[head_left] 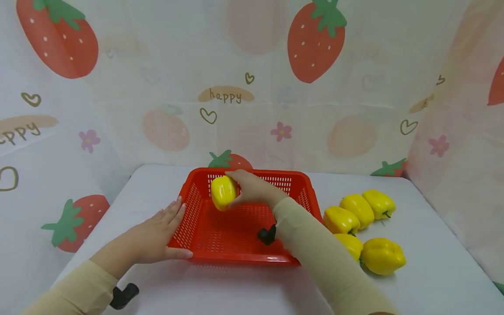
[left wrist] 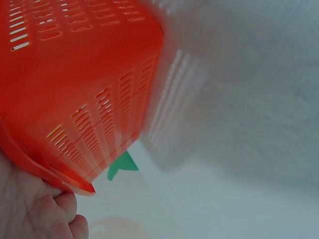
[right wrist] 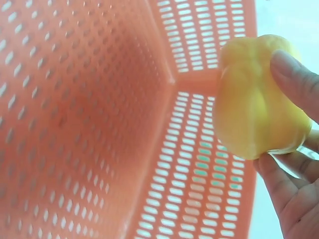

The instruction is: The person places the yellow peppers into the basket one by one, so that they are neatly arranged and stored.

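A yellow bell pepper [head_left: 223,193] hangs over the far left part of a red plastic basket [head_left: 236,258], gripped by my right hand [head_left: 253,189]. In the right wrist view the thumb lies on one side of the bell pepper [right wrist: 254,99] and fingers on the other, with the perforated basket wall [right wrist: 194,164] behind. My left hand [head_left: 157,234] rests on the basket's left rim, its fingers extended along the edge and the thumb at the front corner. The left wrist view catches that hand [left wrist: 35,209] against the rim, beside the basket's slotted outer side [left wrist: 99,129].
Several yellow bell peppers [head_left: 356,211] lie on the white table [head_left: 429,262] to the basket's right, partly behind my right forearm. A strawberry-print curtain [head_left: 267,109] encloses the back and sides. Black wrist mounts [head_left: 124,296] stick out from both sleeves.
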{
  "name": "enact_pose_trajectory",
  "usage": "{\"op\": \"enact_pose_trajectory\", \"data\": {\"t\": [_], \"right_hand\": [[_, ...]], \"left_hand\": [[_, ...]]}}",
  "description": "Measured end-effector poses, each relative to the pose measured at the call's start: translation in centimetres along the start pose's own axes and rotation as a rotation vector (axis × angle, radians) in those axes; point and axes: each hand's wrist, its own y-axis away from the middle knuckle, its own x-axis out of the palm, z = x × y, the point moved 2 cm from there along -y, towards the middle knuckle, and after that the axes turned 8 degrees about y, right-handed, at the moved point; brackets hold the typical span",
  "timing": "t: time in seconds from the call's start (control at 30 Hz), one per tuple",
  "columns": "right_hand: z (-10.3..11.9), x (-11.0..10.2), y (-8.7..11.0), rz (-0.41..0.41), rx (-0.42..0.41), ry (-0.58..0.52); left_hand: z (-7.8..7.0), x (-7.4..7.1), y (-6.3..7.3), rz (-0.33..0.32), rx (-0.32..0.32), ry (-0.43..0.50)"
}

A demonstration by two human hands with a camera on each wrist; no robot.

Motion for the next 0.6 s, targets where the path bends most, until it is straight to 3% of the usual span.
{"op": "enact_pose_trajectory", "data": {"t": [0.43, 0.6], "right_hand": [[1.1, 1.9, -1.6, 0.036, -0.001, -0.020], [0.9, 2.7, -2.0, 0.061, 0.036, -0.025]], "left_hand": [[-0.1, 0.1, -0.1, -0.001, 0.013, 0.014], [-0.1, 0.1, -0.1, -0.010, 0.023, 0.004]]}}
